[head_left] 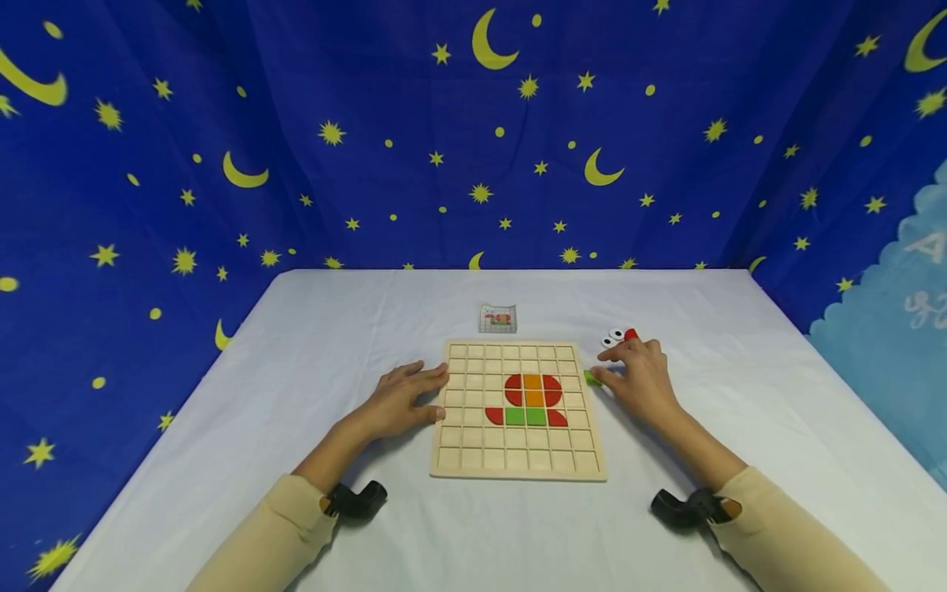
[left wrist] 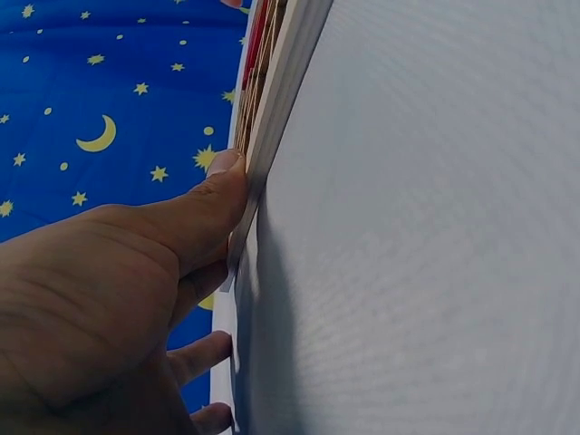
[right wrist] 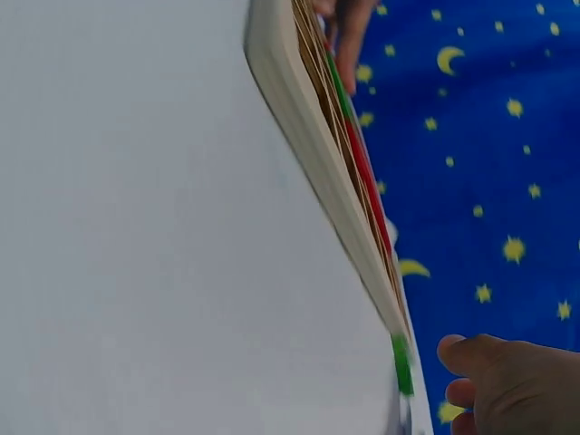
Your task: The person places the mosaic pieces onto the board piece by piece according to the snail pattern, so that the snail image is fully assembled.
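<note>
A wooden grid board (head_left: 518, 464) lies on the white-covered table. In its cells sit an orange block (head_left: 533, 390) between red rounded pieces (head_left: 551, 390), and below them green squares (head_left: 526, 417) with a red curved piece at each end. My left hand (head_left: 403, 400) rests at the board's left edge, fingers spread, its thumb (left wrist: 227, 163) on the rim. Off the right edge, my right hand (head_left: 639, 378) hovers with thumb and index finger apart. A green piece (right wrist: 402, 364) lies below it, near the thumb. Just beyond the fingers are white eye pieces (head_left: 616, 334) and a red piece (head_left: 630, 334).
Behind the board lies a small picture card (head_left: 498, 318) showing a coloured figure on a grid. Blue curtains (head_left: 399, 107) with yellow moons and stars stand along the table's back and sides. Each wrist wears a black device (head_left: 358, 500).
</note>
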A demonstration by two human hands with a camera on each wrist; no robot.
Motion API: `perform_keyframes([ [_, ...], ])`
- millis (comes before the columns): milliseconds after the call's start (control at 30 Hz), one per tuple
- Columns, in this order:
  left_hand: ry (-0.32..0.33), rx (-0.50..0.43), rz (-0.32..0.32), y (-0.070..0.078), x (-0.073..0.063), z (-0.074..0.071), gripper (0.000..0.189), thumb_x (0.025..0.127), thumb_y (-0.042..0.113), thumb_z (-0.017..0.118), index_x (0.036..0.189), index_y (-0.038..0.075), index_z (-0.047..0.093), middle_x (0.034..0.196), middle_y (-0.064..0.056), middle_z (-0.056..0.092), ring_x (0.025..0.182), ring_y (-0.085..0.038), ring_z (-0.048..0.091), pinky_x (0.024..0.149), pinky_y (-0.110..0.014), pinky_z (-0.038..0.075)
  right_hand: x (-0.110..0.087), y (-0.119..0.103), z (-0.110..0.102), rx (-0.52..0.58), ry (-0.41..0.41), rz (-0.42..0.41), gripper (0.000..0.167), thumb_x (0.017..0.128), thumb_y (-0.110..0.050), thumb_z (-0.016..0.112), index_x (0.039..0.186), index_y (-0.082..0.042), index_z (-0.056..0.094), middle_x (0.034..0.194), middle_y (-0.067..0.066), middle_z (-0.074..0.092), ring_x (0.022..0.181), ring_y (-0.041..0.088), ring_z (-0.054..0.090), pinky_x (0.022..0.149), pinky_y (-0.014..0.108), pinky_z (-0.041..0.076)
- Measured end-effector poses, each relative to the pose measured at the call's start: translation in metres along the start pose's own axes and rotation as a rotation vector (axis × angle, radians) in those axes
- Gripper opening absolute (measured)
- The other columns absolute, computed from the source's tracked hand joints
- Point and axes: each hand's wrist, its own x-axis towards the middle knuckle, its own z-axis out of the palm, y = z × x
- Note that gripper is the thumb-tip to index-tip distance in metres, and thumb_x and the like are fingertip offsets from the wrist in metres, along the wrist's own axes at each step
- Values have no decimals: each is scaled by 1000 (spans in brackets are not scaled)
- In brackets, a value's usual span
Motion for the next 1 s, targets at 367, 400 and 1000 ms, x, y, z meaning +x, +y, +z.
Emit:
perform_keyframes([
  [367, -3, -10, -1, -1, 0, 0, 62, 88, 34, 64, 141, 11, 43, 152, -4, 35, 144, -39, 21, 112, -63, 13, -5, 23, -2, 26, -100, 30, 29, 80, -23, 74, 102, -5, 71, 92, 14, 59, 91, 30, 41, 76, 38, 26],
  [400, -3, -11, -2, -1, 0, 0, 62, 88, 34, 64, 141, 11, 43, 152, -4, 35, 144, -39, 21, 112, -63, 13, -6, 24, -2, 30, -101, 19, 29, 79, -23, 74, 102, -5, 71, 91, 13, 60, 91, 29, 41, 76, 37, 26],
  [1000, -3, -8, -2, -1, 1, 0, 63, 88, 35, 65, 142, 11, 42, 153, -4, 35, 143, -40, 22, 111, -65, 14, -6, 24, 2, 38, -152, -60, 28, 78, -23, 75, 103, -9, 72, 94, 10, 57, 91, 27, 38, 77, 37, 25],
])
